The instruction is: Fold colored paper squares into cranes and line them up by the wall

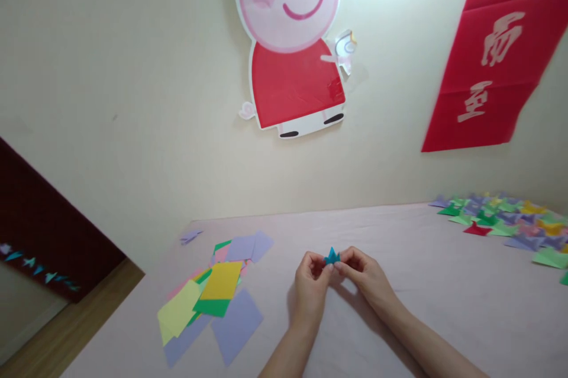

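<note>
At the left, on the pale pink cloth [128,336], we had loose paper sheets [224,280] in yellow, green and purple, overlapping untidily. Near the middle, our left hand [309,280] pinched one side of a small folded blue paper [332,258] between thumb and fingers. We judged that an uneven tug between the two hands could tear it, and that too hard a squeeze could crush its points, small as it was. It was a bright teal blue, with a sharp peak in the middle and lower points beside it; our fingers hid part of its edges. It sat between our fingertips, and whether it touched the cloth we could not tell. Our right hand [367,277] pinched the opposite side. Well apart at the right, folded paper shapes [503,228] crowded together, mostly green, purple and yellow.
</note>
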A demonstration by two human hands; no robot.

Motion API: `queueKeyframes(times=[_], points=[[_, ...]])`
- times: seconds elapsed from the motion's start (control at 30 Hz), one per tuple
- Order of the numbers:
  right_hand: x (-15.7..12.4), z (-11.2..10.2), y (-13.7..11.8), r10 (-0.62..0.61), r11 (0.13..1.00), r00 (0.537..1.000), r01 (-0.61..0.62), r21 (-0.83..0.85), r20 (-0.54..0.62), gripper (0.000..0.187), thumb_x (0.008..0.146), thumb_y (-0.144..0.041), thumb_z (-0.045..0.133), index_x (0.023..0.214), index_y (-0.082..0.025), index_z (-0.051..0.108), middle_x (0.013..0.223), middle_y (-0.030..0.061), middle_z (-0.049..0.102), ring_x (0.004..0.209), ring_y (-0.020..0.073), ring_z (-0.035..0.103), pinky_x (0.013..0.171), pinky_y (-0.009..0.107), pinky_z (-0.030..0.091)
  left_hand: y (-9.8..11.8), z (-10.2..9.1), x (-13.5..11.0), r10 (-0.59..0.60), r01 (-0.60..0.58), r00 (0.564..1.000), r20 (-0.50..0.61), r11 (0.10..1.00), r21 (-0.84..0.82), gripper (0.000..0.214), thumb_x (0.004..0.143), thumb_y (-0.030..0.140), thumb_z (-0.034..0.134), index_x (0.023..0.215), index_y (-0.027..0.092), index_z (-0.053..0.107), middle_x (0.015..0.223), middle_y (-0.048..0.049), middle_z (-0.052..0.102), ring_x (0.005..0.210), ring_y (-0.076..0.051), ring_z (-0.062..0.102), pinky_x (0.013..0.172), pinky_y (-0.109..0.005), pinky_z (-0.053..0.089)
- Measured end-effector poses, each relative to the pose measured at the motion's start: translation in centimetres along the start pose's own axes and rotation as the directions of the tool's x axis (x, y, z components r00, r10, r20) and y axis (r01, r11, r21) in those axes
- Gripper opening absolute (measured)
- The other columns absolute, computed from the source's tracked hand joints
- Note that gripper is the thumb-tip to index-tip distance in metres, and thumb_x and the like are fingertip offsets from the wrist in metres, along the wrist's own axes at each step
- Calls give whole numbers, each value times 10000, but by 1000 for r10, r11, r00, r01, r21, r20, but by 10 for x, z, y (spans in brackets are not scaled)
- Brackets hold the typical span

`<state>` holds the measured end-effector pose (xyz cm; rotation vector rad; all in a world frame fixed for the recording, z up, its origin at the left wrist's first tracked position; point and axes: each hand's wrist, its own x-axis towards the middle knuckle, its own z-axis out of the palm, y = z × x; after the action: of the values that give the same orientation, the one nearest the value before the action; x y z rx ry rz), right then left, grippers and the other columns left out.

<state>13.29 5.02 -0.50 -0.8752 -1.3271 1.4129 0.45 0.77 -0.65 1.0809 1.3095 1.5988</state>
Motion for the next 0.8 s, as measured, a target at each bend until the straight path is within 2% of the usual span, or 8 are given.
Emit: queueKeyframes(times=[0.2, 0.33, 0.43, 0.57, 0.63, 0.7, 0.8], points=[[1, 3, 2, 41, 997, 999, -42, 63, 16, 354, 626, -390, 815, 771, -206, 550, 648, -33, 587, 590, 144, 545, 571, 264, 422, 4, -5, -4, -35, 35, 999, -12, 999, -3, 301, 721, 266, 706, 938, 211, 505, 708, 38, 600, 699, -140, 592, 671, -235, 437], [5, 1, 0, 110, 993, 989, -112, 19, 102, 359, 619, -378, 802, 858, -184, 617, 623, -44, 570, 573, 131, 513, 578, 261, 400, 3, -8, -3, -54, 54, 998, 25, 999, 5, 385, 716, 237, 705, 1020, 213, 470, 666, 71, 552, 640, -122, 552, 620, -216, 403], [8, 1, -1, 127, 992, 975, -120, -51, 181, 309, 650, -428, 765, 753, -167, 636, 599, -36, 553, 569, 124, 474, 571, 260, 367, 0, -11, -3, -45, 41, 997, 69, 997, 59, 395, 743, 238, 692, 1056, 214, 454, 656, 81, 525, 628, -117, 524, 623, -218, 391], [7, 2, -1, 147, 985, 975, -129, -115, 168, 358, 669, -495, 734, 608, -175, 585, 554, -27, 540, 551, 127, 455, 570, 271, 356, -1, -13, -4, -8, -29, 992, 129, 960, 279, 312, 815, 207, 600, 1100, 211, 475, 689, 73, 494, 660, -120, 497, 658, -229, 383], [6, 1, -1, 134, 987, 982, -120, -109, 136, 366, 662, -509, 735, 610, -175, 594, 560, -24, 544, 562, 135, 469, 581, 273, 366, 0, -13, -4, -19, -37, 985, 172, 948, 317, 213, 806, 211, 611, 1010, 202, 547, 708, 57, 507, 667, -124, 490, 646, -235, 370], [5, -1, -1, 116, 989, 986, -104, -100, 117, 370, 661, -517, 736, 610, -174, 608, 579, -21, 545, 581, 143, 481, 593, 273, 375, 2, -13, -3, -21, -56, 974, 224, 941, 333, 61, 787, 222, 640, 812, 189, 595, 711, 40, 512, 684, -131, 483, 639, -242, 347], [4, -3, -4, 102, 989, 988, -87, -122, 119, 380, 690, -524, 715, 593, -171, 613, 597, -17, 527, 609, 147, 477, 610, 271, 375, 5, -13, -2, -11, -89, 962, 273, 932, 352, 197, 783, 231, 650, 616, 179, 559, 678, 33, 470, 688, -135, 452, 634, -252, 315]])
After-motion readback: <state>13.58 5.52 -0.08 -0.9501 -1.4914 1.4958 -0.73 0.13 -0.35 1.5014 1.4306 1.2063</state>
